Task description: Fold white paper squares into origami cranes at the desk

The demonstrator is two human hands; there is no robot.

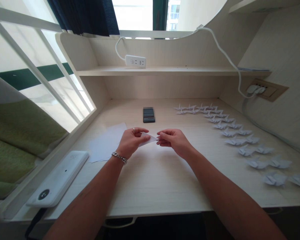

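Note:
Between my hands, above the middle of the desk, is a small folded piece of white paper (148, 139) that narrows to a point on the right. My left hand (133, 140), with a ring and a chain bracelet, pinches its wide left part between thumb and fingers. The fingertips of my right hand (173, 139) close on the pointed right end. Loose white paper sheets (106, 141) lie on the desk just left of my left hand. Rows of folded white paper cranes (228, 132) stand along the right side.
A dark phone (149, 115) lies beyond my hands. At the left edge sits a white power bank-like device (60, 178) with a black cable. On the shelf (170, 70) stands a white power strip (135, 61). A white cord (225, 53) hangs to the wall socket (270, 90).

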